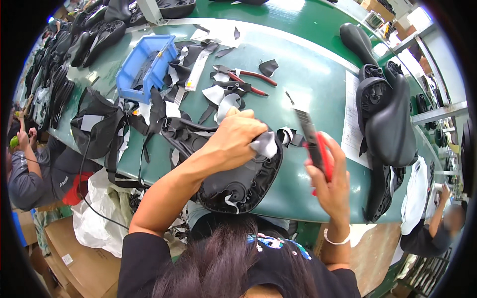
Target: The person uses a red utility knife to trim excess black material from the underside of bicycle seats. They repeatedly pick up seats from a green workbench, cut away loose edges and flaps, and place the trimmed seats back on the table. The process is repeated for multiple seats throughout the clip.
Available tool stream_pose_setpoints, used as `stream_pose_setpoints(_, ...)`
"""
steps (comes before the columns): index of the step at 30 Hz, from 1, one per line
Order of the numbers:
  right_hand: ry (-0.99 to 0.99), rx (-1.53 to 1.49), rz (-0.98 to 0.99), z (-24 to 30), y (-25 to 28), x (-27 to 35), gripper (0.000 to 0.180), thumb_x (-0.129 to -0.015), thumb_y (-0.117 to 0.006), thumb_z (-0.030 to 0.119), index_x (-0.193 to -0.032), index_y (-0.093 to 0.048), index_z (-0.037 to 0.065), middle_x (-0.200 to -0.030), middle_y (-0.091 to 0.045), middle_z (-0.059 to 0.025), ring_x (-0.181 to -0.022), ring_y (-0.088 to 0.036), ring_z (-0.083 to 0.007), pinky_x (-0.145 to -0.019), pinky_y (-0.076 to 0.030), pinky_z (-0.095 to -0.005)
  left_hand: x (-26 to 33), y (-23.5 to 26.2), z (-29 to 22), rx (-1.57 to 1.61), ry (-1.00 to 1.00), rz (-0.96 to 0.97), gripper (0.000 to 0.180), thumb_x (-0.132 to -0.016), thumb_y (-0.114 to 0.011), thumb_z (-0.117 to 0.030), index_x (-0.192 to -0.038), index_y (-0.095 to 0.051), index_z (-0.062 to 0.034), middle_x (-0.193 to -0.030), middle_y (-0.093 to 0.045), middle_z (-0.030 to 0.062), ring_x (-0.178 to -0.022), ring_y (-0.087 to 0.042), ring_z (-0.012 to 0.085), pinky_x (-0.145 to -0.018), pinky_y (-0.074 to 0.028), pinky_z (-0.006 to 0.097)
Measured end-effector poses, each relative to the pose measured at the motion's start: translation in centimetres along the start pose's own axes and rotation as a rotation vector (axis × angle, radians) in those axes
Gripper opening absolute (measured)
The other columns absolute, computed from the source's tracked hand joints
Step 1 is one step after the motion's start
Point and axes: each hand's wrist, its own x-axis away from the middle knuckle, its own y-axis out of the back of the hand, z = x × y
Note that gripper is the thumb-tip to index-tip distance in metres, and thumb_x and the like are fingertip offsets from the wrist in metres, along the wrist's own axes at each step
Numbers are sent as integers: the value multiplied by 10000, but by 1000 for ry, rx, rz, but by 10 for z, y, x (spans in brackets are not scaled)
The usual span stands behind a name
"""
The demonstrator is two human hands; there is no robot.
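A black bicycle saddle (pixel 233 186) lies underside up at the table's near edge, its gathered cover edge showing round the rim. Above it, my left hand (pixel 238 136) is closed on a grey-white scrap of cover material (pixel 266 145). Whether the scrap is still joined to the saddle, I cannot tell. To the right, my right hand (pixel 330 186) grips a red utility knife (pixel 324 158) with a long blade pointing up and away, apart from the saddle. Small curled scraps (pixel 289 136) lie between the saddle and the knife.
Beyond the saddle lie red-handled pliers (pixel 256 75) among black and white scraps. A blue bin (pixel 134 93) and black bag (pixel 97 124) stand left. Several saddles (pixel 392 121) line the right edge beside a paper sheet (pixel 351 124). People work at far left and right.
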Motion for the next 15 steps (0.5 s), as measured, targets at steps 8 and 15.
stream_pose_setpoints(8, 169, 667, 269, -16, 1, 11, 586, -789, -675, 170, -1343, -484, 163, -567, -473, -61, -467, -517, -248, -430, -382, -379, 0, 7, -5, 218, 65, -50, 105, -824, -603, -159, -780, -640, -71, -747, -583, 67, -732, -543, 239, -722, -376, 338)
stream_pose_setpoints(15, -204, 652, 334, 23, -13, 37, 533, -812, -625, 60, -1326, -484, 80, -850, -640, -185, -651, -610, -352, -548, -453, -402, -13, 14, 0, 1435, 61, -242, 479, -952, -449, -448, -631, -378, -99, -671, -512, 50, -730, -523, 191, -722, -417, 320)
